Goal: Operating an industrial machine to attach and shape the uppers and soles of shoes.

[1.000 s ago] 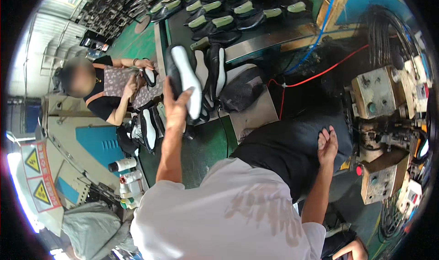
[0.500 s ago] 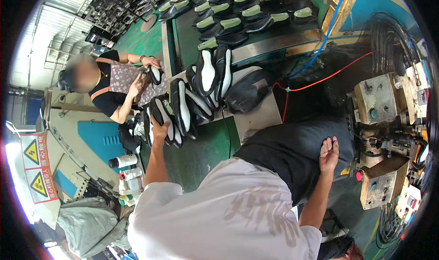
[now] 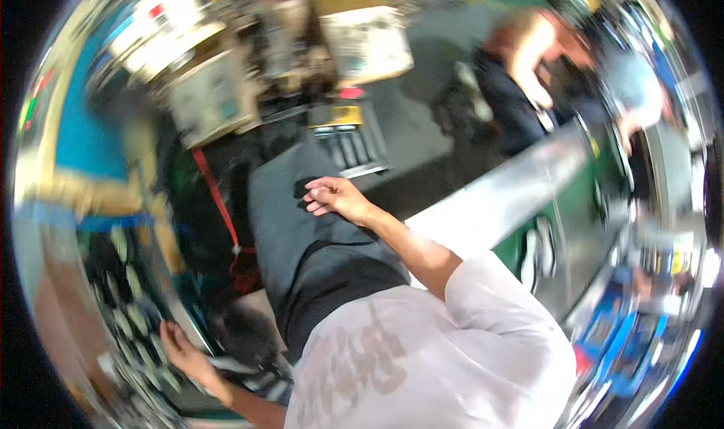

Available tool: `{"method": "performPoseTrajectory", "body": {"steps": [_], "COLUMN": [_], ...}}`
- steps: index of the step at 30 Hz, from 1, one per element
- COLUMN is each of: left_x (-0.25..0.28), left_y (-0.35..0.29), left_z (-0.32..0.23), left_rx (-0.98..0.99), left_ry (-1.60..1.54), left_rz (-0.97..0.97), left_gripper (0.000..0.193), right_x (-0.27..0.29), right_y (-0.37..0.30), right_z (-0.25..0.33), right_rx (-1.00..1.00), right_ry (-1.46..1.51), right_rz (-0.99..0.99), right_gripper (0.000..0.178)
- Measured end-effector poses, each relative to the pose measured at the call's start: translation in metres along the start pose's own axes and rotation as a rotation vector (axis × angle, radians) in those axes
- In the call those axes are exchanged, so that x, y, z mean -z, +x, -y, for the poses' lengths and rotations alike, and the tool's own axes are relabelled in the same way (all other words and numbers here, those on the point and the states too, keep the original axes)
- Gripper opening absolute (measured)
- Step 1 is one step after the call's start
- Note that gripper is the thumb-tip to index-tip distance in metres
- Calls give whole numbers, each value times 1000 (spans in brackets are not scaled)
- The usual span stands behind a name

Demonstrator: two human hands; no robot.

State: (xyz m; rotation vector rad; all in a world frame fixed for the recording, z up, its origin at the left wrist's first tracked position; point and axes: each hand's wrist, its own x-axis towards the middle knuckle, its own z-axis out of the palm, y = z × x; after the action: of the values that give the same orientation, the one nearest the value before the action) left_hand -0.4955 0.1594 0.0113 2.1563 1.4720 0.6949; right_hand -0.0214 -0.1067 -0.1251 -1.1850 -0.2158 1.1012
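My left hand reaches out at the lower left, blurred, its fingers stretched out and nothing visible in them. It is nearest to a blurred group of dark shoes on pale green lasts. Beside that forearm sits a dark rounded mesh object. My right hand is over my dark-trousered leg, fingers loosely bent and somewhat apart. A dark patch borders its fingertips, probably shadow; I make out no held object. Several black shoes with white soles lie on the green surface at the right.
Machine control boxes stand ahead, with a red hose running down beside them. A long metal table edge slants across the right. Another person is bent over at the upper right. Blue racks stand at the lower right.
The whole view has swung to the right, towards the machine and the other bench. My left hand has let go of the black shoe; my right hand stays by my leg.
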Motion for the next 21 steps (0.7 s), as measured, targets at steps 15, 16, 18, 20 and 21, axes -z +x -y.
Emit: {"method": "performPoseTrajectory", "body": {"steps": [15, 16, 18, 20, 21], "left_x": [-258, -265, -262, -254, -244], "left_y": [-65, -63, -54, -41, -31], "left_z": [-364, -356, -341, -329, -323], "left_rx": [-1244, -1213, -1171, -1140, -1098], "left_ry": [-161, -129, -44, 53, 128], "left_rz": [1249, 1261, 1249, 1221, 1201], "left_gripper": [41, 41, 41, 41, 41], "right_x": [304, 314, 339, 364, 377], "right_y": [-588, -627, -631, -604, -569], "right_z": [-168, -181, -187, -183, -169], "right_rx": [-617, -713, -837, -807, -757], "right_ry": [-1002, -953, -870, -709, -551], "right_rz": [-1815, -1836, -1856, -1742, -1602], "right_gripper": [89, 96, 111, 117, 119]}}
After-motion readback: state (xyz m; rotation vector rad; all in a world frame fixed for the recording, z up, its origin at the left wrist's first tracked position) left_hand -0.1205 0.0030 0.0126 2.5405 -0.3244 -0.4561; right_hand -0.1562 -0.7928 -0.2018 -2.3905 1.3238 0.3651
